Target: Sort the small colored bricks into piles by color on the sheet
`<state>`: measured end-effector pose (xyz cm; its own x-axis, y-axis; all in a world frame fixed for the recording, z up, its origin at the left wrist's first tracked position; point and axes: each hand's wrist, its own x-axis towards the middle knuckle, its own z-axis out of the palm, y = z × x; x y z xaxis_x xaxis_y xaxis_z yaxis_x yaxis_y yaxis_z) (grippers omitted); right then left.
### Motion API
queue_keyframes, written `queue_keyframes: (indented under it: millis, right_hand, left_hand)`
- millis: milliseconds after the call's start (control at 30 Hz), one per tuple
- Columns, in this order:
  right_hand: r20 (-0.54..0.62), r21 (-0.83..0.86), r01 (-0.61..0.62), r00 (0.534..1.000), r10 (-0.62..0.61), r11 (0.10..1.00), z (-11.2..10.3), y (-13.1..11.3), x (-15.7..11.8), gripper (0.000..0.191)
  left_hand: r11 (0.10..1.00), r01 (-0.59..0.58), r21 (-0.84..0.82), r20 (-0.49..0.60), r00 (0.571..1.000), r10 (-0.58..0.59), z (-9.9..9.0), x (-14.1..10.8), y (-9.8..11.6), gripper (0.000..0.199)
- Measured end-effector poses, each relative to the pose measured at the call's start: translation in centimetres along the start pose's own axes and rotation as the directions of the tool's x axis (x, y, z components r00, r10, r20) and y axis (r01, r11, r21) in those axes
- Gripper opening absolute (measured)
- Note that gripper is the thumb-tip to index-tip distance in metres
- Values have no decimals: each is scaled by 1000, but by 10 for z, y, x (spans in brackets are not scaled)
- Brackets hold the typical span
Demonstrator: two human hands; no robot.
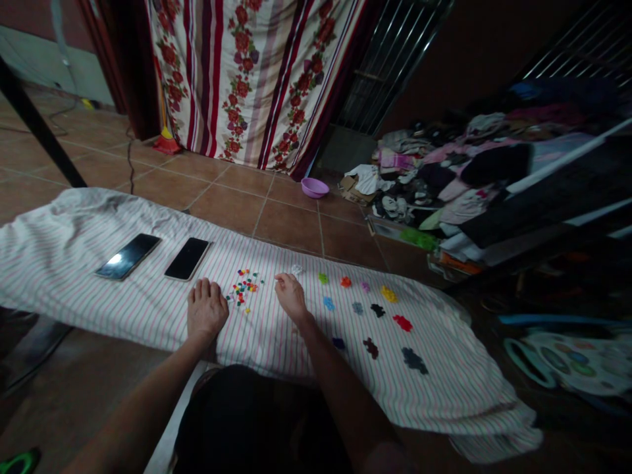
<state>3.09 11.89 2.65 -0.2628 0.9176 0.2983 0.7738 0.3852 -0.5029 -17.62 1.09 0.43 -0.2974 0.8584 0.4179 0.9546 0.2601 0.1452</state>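
Note:
My left hand (206, 308) lies flat on the striped cloth (148, 309), palm down with fingers stretched out and nothing under them that I can see. Just right of its fingertips is a loose scatter of mixed small coloured pieces (243, 287). Beyond that scatter, my right hand (291, 296) has thumb and fingers pinched together; anything between them is too small to make out. A small white pile (296, 269) sits close by its knuckles. Further right are several single-colour piles, among them green (322, 278), light blue (328, 303), yellow (389, 293), red (403, 322) and dark grey (414, 360).
Two phones, one at the far left (129, 256) and one closer to my left hand (187, 258), lie on the cloth. On the tiled floor beyond stands a purple basin (315, 187). A heap of clothes (444, 164) fills the right side, and a flowered curtain (247, 79) hangs behind.

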Motion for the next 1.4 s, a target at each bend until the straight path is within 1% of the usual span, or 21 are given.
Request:
queue_keyframes:
  millis: [100, 200, 300, 467, 567, 733, 867, 1067, 1167, 1267, 1400]
  right_hand:
    - [-32, -11, -45, 998, 44, 999, -9, 17, 11, 26]
    - [-76, -47, -121, 990, 117, 992, -16, 35, 20, 27]
    - [-88, -80, -172, 982, 165, 982, -24, 48, 29, 27]
    - [-46, -193, -261, 965, 257, 946, -36, 58, 47, 25]
    - [2, -249, -270, 960, 280, 930, -39, 58, 57, 23]
    - [71, -313, -211, 967, 245, 926, -35, 55, 64, 23]
    - [94, -304, -182, 971, 220, 935, -29, 57, 62, 25]
    - [11, -203, -112, 993, 116, 973, -24, 66, 58, 27]
    - [-13, -162, -84, 996, 83, 983, -25, 65, 54, 28]
    - [-28, -101, -29, 999, 27, 994, -24, 55, 46, 29]
    - [8, 7, 80, 997, -80, 997, -15, 28, 25, 27]
  left_hand:
    - [1000, 0, -3, -5, 1000, 0, 0, 0, 0, 40]
    - [1000, 2, -1, -4, 1000, -2, -1, 0, 0, 40]
    - [1000, -1, -4, 5, 1000, 1, -2, 0, 1, 39]
    - [1000, -6, 0, 10, 1000, 6, -1, 1, 0, 40]
    - [1000, -3, 1, 12, 1000, 3, 0, 0, -1, 41]
    - [1000, 6, -20, 20, 1000, -5, -1, 0, 0, 41]
    - [1000, 3, -2, 21, 1000, -3, -1, 0, 1, 41]
    - [1000, 2, 24, 25, 1000, -2, 1, 0, 0, 41]
    - [1000, 10, 11, 28, 1000, -10, 0, 1, 1, 40]
    - [1000, 18, -5, 35, 999, -18, -1, 1, 1, 40]
    - [1000, 18, -10, 46, 999, -18, -3, 2, 1, 40]
